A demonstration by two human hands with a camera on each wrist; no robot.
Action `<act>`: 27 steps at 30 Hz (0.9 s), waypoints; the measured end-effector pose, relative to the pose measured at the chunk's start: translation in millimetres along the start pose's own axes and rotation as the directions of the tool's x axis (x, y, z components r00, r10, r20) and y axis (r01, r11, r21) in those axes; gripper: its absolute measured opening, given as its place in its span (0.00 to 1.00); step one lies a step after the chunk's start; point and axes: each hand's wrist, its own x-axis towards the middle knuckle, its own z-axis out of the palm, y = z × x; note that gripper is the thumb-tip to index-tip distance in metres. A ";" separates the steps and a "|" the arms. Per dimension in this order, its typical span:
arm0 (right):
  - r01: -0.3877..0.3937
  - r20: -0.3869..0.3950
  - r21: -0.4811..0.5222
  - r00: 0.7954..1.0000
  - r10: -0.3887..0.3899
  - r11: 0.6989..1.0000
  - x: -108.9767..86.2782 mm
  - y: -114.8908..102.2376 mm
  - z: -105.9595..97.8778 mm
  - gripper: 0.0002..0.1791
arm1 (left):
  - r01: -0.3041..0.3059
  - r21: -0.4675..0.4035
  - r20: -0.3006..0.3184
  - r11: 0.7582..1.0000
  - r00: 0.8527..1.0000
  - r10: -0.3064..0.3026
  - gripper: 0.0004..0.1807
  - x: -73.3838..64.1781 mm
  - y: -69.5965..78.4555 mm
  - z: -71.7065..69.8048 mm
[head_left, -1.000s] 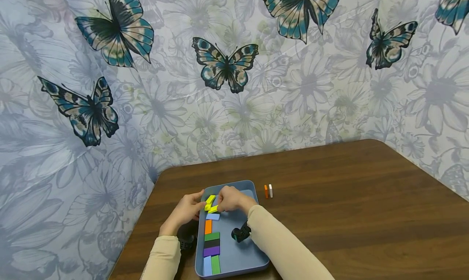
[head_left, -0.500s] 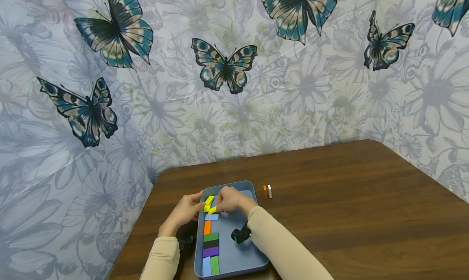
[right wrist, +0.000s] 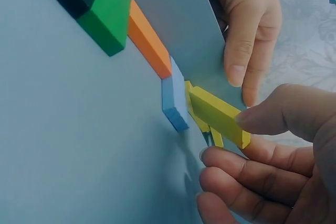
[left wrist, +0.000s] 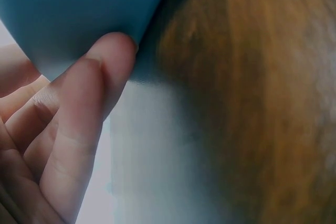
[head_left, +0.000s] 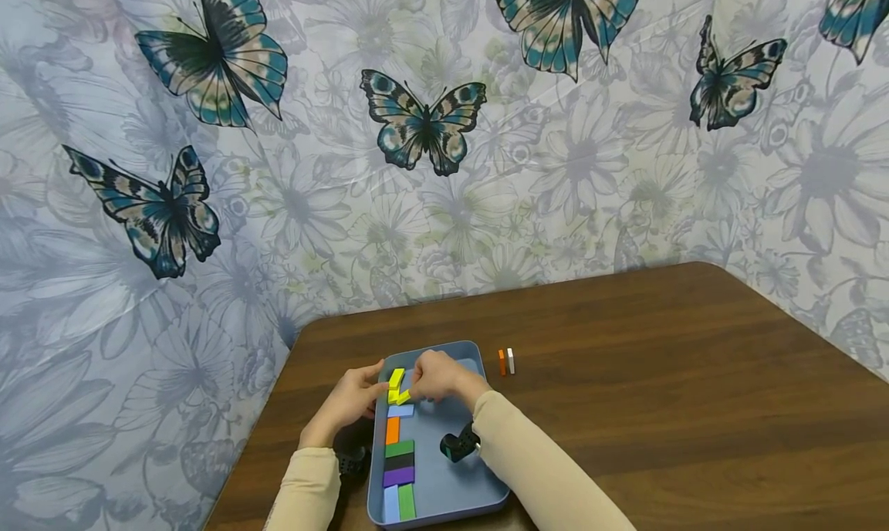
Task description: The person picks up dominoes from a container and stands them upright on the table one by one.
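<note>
My right hand (head_left: 434,377) is inside the blue-grey tray (head_left: 458,485), near its far left corner. Between thumb and forefinger it pinches a yellow block (right wrist: 218,116), held at a slant in the right wrist view. More yellow blocks (head_left: 396,378) lie by the left wall, partly behind the held one in the right wrist view. My left hand (head_left: 354,396) holds the tray's left wall, with fingertips (left wrist: 118,51) against its outside in the left wrist view. A light blue block (right wrist: 174,98) lies just nearer than the yellow ones.
Along the tray's left side run blocks in orange (head_left: 393,431), green (head_left: 399,448), black (head_left: 399,462) and purple (head_left: 399,477), with a light blue and a green one nearest. An orange block (head_left: 502,363) and a white block (head_left: 511,361) stand on the wooden table (head_left: 625,377) right of the tray.
The yellow block in my right hand has turned to a steeper slant beside the other yellow ones. My left hand keeps its place on the tray.
</note>
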 end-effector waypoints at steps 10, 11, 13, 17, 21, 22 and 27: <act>0.050 0.017 0.007 0.999 -0.051 0.999 -7.2 -4.1 -9.4 0.07 | 0.006 0.001 -0.002 1.000 1.000 -0.006 0.32 -2.4 2.9 -0.6; 0.054 0.018 0.012 0.998 -0.054 0.998 -8.1 -4.2 -10.1 0.07 | 0.007 0.002 -0.002 1.000 1.000 -0.007 0.32 -2.6 3.1 -0.6; 0.063 0.021 0.021 0.998 -0.064 0.998 -9.6 -3.9 -11.5 0.06 | 0.009 0.002 -0.003 1.000 1.000 -0.009 0.32 -3.0 3.5 -0.5; 0.092 0.033 0.053 0.995 -0.094 0.994 -12.2 -1.9 -14.8 0.04 | 0.013 0.000 -0.002 1.000 1.000 -0.013 0.32 -2.5 4.1 -0.3; 0.129 0.050 0.098 0.990 -0.135 0.987 -14.8 0.0 -18.5 0.01 | 0.016 -0.001 -0.003 1.000 1.000 -0.016 0.33 -1.1 4.3 -0.1; 0.137 0.054 0.103 0.988 -0.143 0.985 -15.3 0.3 -19.1 0.01 | 0.016 0.000 -0.004 1.000 1.000 -0.016 0.33 -0.6 4.1 0.0; 0.162 0.053 0.111 0.984 -0.169 0.980 -18.8 2.0 -20.1 0.01 | 0.018 0.001 -0.005 1.000 1.000 -0.018 0.33 0.1 4.0 0.3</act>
